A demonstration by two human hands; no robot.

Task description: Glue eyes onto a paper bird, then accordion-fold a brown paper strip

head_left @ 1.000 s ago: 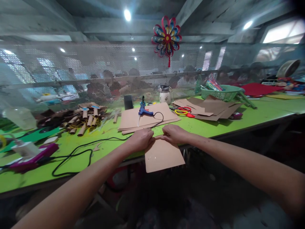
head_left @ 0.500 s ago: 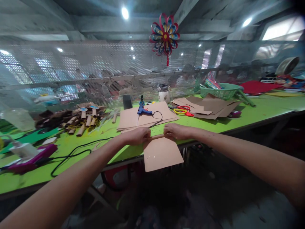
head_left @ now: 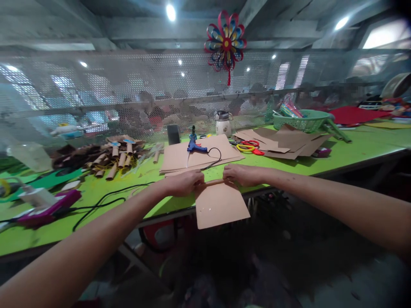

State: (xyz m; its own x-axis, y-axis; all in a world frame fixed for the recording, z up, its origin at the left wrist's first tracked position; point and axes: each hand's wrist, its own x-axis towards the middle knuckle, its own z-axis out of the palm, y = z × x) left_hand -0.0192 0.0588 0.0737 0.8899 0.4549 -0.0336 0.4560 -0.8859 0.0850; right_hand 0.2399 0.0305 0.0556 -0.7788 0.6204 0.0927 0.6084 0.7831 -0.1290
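A brown sheet of kraft paper [head_left: 221,205] hangs over the table's front edge, its far end curled into a narrow roll. My left hand [head_left: 188,182] is closed on the left end of that roll, fingers curled under. At the roll's right end, my right hand [head_left: 240,174] pinches it the same way. Small shiny spots, perhaps glue, show on the paper's lower left. Just beyond my hands, a blue glue gun [head_left: 196,146] rests on a stack of brown sheets [head_left: 175,156]. Scissors with red and yellow handles [head_left: 247,148] lie right of the stack.
On the green table [head_left: 147,201] are a purple power strip [head_left: 54,209] with black cables, a pile of paper tubes [head_left: 112,171], a phone [head_left: 173,134], a white bottle [head_left: 223,124], brown scraps [head_left: 289,143] and a green basket [head_left: 303,122]. A perforated screen [head_left: 128,81] stands behind.
My view has shifted slightly, so the scene sits a little further right and higher. Both hands keep their hold on the rolled end of the paper, with hardly any other movement.
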